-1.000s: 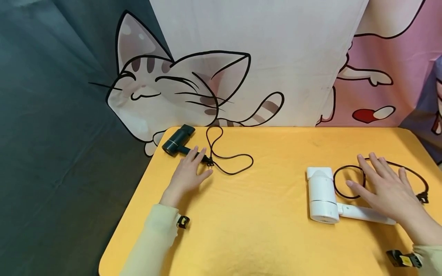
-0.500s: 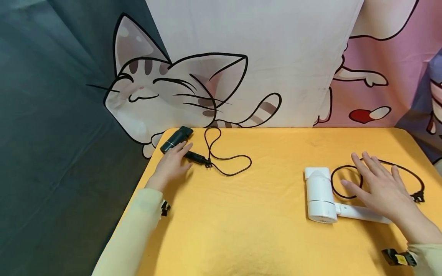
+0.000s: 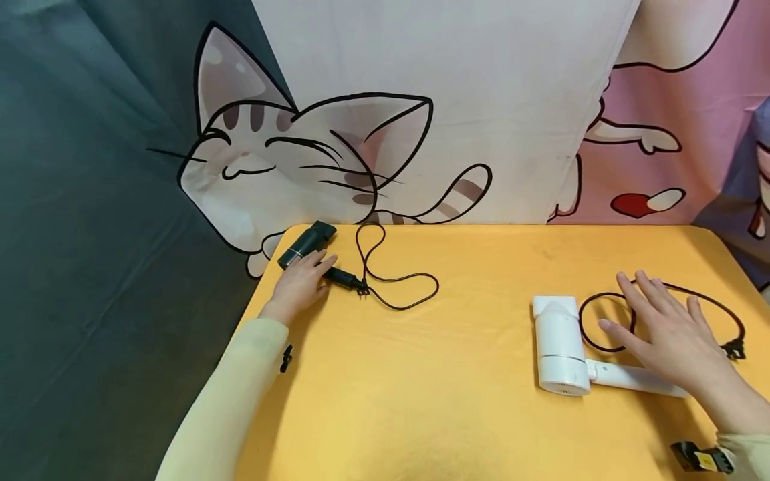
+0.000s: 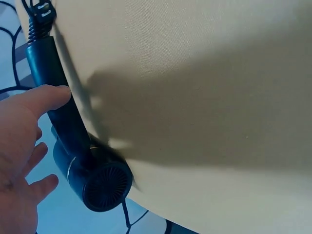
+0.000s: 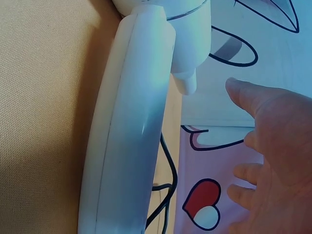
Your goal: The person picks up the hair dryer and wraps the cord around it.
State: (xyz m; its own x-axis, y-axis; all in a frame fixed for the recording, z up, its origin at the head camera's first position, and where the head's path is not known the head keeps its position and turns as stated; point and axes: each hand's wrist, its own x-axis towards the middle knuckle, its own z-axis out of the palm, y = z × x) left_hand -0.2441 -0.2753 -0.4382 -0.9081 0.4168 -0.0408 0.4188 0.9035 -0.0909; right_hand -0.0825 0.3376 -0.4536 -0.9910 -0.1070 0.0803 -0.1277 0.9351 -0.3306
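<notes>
A black hair dryer [image 3: 311, 240] lies at the table's far left corner, its folded cord [image 3: 415, 275] looped to its right. Over its handle, close to the barrel, is my left hand [image 3: 297, 284]. In the left wrist view the thumb [image 4: 54, 97] overlaps the handle, while the other fingers extend loosely, not curled round it. A white hair dryer [image 3: 559, 344] rests at the right, handle pointing right. My right hand [image 3: 676, 344] hovers with spread fingers above that handle and the black cord [image 3: 582, 321]; the right wrist view shows a gap between hand and handle [image 5: 131, 122].
Both dryers lie on a yellow-covered table [image 3: 457, 401] with rounded corners. Behind it hangs a curtain [image 3: 511, 100] with a cartoon cat print. A dark green cloth [image 3: 102, 334] hangs along the left side. The white dryer's plug [image 3: 734, 349] lies near the right edge.
My left hand has moved left along the black hair dryer, from the handle's end to near the barrel, and lowered slightly. My right hand has stayed over the white hair dryer.
</notes>
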